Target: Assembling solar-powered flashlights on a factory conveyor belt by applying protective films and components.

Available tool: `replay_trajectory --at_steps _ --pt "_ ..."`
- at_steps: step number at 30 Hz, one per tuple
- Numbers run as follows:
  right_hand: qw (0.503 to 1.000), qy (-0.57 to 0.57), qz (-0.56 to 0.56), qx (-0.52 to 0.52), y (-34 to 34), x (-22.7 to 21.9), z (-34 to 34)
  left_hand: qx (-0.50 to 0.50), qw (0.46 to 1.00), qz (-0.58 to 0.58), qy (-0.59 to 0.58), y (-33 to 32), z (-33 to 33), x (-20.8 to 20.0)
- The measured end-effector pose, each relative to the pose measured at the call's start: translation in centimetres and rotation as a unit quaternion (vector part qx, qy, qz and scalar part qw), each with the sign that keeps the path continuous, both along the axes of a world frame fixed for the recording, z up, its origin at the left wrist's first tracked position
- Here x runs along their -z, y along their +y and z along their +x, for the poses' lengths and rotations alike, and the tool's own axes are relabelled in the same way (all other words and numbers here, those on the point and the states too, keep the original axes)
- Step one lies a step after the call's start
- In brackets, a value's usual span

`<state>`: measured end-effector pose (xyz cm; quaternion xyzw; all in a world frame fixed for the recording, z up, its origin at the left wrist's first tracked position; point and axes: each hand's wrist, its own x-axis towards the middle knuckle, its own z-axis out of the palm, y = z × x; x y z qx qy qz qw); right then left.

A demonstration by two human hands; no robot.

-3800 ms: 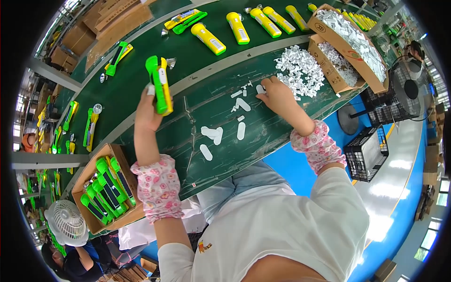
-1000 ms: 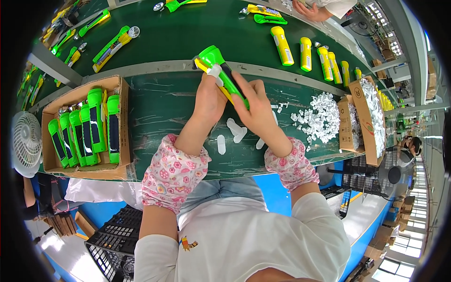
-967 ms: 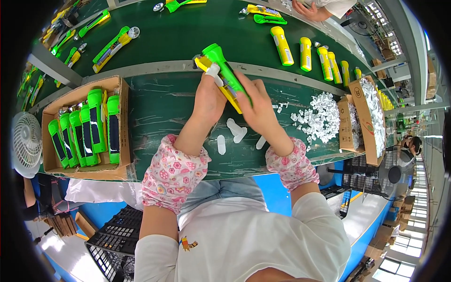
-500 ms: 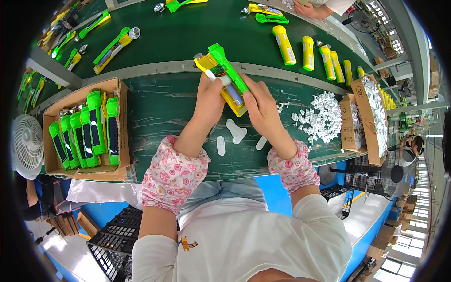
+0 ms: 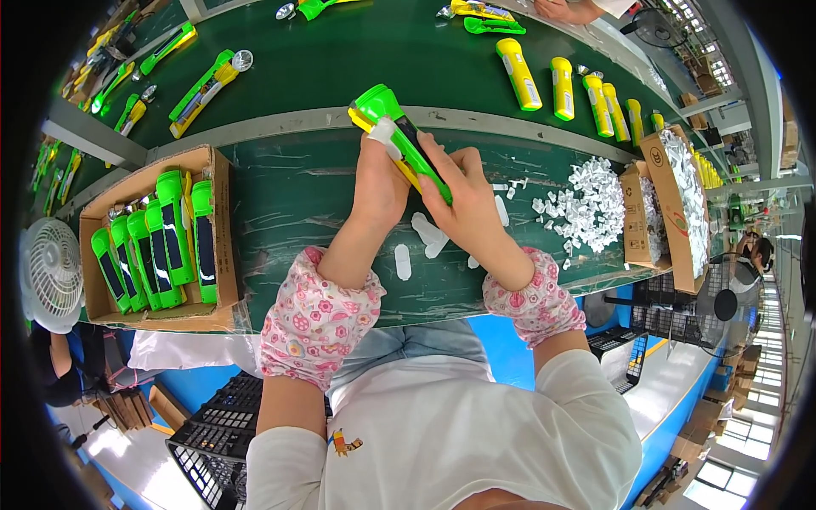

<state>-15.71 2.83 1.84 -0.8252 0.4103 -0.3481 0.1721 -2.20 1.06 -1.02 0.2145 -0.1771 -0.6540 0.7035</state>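
Observation:
A green and yellow flashlight [image 5: 379,105] is held in both hands above the near edge of the bench. Its green half, with a dark panel along it, lies over the yellow half, and the inside is hidden. My left hand [image 5: 381,185] is closed around the yellow side. Something white [image 5: 383,133] shows at the left thumb; whether it is a thumb cover or a loose piece is unclear. My right hand [image 5: 466,200] grips the lower end, fingers along the green half. Flat white pieces [image 5: 402,262] lie on the bench beneath my forearms.
A cardboard box [image 5: 223,246] of green flashlights stands at left beside a white fan [image 5: 53,272]. At right are a heap of small white parts [image 5: 586,204] and a filled carton [image 5: 677,223]. Beyond the metal rail [image 5: 289,126], yellow flashlights [image 5: 519,76] stand on the green belt.
The green half has come down over the yellow half, covering the battery and wires that showed before. My right hand has shifted slightly left along the flashlight.

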Motion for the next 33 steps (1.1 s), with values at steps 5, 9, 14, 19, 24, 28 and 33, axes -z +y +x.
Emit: replay_trajectory --at_steps 5,9,14,19,24,28,33 --pt "0.999 0.031 -0.032 -0.030 -0.1 0.4 0.7 0.003 0.998 -0.036 -0.055 0.2 1.6 -0.1" --pt "0.990 -0.013 0.051 -0.128 -0.1 -0.7 -0.2 -0.033 0.995 -0.056 -0.081 -1.2 5.1 -0.8" --pt "0.988 -0.111 -0.063 -0.092 -1.4 -0.5 -0.4 -0.005 0.996 -0.084 -0.021 -0.9 4.0 -1.1" --pt "0.984 -0.073 -0.046 -0.153 -1.0 -0.9 -4.3 0.099 0.994 0.038 -0.015 -0.8 3.6 0.2" --pt "0.956 0.207 -0.111 0.177 -2.4 0.3 -19.3 -0.288 0.867 0.083 -0.397 -1.3 4.4 -2.2" --pt "0.954 0.243 -0.094 0.146 -3.1 2.3 -20.3 -0.080 0.983 0.098 -0.133 -1.5 4.7 -0.6" --pt "0.922 0.361 -0.025 0.139 -4.9 1.3 -19.0 0.016 0.997 0.072 0.020 -2.0 4.6 1.8"
